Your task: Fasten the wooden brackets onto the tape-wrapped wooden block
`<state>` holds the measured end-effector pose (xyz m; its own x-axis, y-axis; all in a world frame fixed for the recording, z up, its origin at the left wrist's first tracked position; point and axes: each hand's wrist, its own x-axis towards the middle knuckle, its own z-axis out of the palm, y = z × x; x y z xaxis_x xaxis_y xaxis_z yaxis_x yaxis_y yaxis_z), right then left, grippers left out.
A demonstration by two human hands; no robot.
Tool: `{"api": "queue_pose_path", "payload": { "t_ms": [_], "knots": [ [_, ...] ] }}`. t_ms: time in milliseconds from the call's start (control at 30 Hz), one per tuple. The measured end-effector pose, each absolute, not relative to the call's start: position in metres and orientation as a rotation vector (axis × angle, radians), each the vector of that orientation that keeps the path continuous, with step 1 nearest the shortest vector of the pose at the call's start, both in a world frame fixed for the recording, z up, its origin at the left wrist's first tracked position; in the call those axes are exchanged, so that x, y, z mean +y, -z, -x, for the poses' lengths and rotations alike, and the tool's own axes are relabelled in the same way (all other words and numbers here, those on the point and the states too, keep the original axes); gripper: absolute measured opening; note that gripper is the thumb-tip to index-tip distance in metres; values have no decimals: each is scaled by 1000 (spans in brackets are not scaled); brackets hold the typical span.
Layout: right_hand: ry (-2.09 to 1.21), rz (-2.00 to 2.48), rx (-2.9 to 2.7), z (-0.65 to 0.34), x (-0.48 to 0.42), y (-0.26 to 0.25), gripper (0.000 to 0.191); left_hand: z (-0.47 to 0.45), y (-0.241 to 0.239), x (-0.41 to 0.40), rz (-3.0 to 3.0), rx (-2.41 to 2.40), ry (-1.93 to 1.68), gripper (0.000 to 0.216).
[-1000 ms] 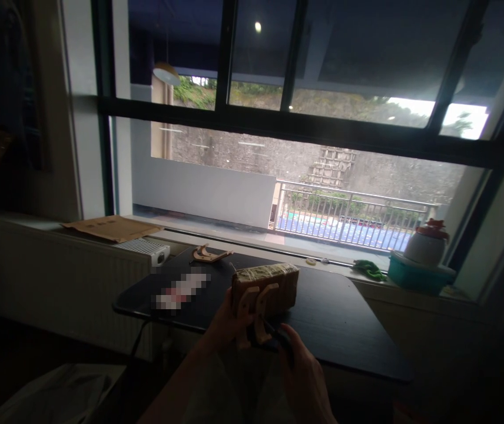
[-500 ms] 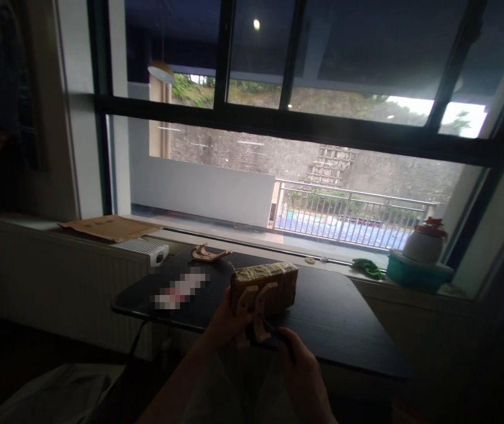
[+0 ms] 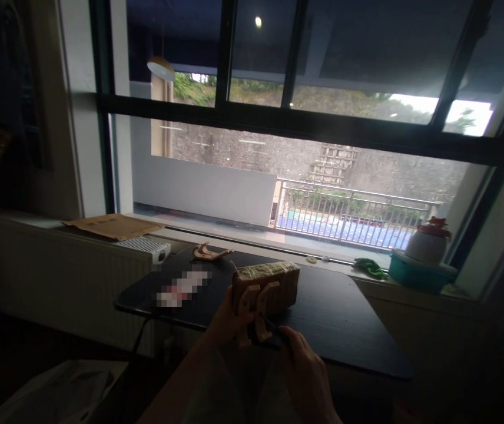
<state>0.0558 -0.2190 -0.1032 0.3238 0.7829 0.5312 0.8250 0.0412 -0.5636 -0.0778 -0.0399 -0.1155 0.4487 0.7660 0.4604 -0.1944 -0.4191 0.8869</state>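
My left hand (image 3: 226,318) is closed around the near left end of a brown box (image 3: 281,292), its thumb lying across a pale, curved wooden bracket (image 3: 262,312). A second bracket (image 3: 245,303) of the same shape stands just left of the first, both against the box's near side. Clear wrapping or tape covers the box's top. My right hand (image 3: 302,359) grips the dark handle of what looks like a screwdriver (image 3: 284,335); its thin shaft points left at the right-hand bracket. Shadow hides the exact spot where the tip meets the wood.
More curved wooden pieces (image 3: 210,253) lie at the back of the black table (image 3: 335,312). A blurred-out item (image 3: 183,288) rests left of the box. On the window ledge sit a brown envelope (image 3: 113,226), a green cloth (image 3: 370,268) and a teal tub (image 3: 420,272) with a white bottle (image 3: 428,242).
The whole view has shifted slightly. Both hands keep their holds, and the box, brackets and tool stay in nearly the same place relative to each other.
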Motion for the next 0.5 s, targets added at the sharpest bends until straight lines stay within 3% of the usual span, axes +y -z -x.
{"api": "queue_pose_path", "payload": {
  "t_ms": [267,500],
  "knots": [
    [-247,1697,-1222,-54,-220,109,31,78,112,-42,-1684,526,-1150,69],
    [-7,1857,-1405,-56,-220,104,41,78,117,-39,-1685,517,-1163,70]
  ]
}}
